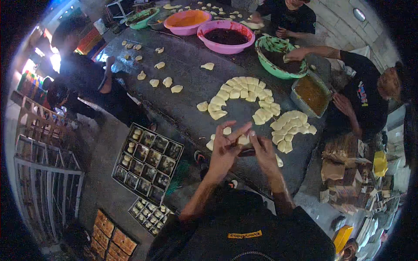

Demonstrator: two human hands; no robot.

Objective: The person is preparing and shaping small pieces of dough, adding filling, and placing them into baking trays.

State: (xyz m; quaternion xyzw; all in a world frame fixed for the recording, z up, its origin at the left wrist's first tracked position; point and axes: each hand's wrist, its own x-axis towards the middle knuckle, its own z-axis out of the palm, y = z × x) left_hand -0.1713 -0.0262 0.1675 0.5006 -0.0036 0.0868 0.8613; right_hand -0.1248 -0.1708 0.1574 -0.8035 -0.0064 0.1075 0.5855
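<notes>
Close to the near edge of the dark table (pixel 187 74), my left hand (pixel 224 151) and my right hand (pixel 264 153) come together around a small piece of pale dough (pixel 244 140). Both thumbs and fingers press at it, while some left fingers stick out. Something dark shows just under the piece, partly hidden by my hands. Beyond my fingers, cut dough pieces (pixel 237 89) lie in a curved row. Another cluster of dough pieces (pixel 288 127) sits to the right, and a loose piece (pixel 279 161) lies beside my right wrist.
Pink basins hold dark red (pixel 226 47) and orange (pixel 187 29) filling. A co-worker's hand (pixel 297 55) reaches into a green basin (pixel 282 75) near a metal tray (pixel 311 111). Sectioned pans (pixel 148 161) stand at lower left; people work around the table.
</notes>
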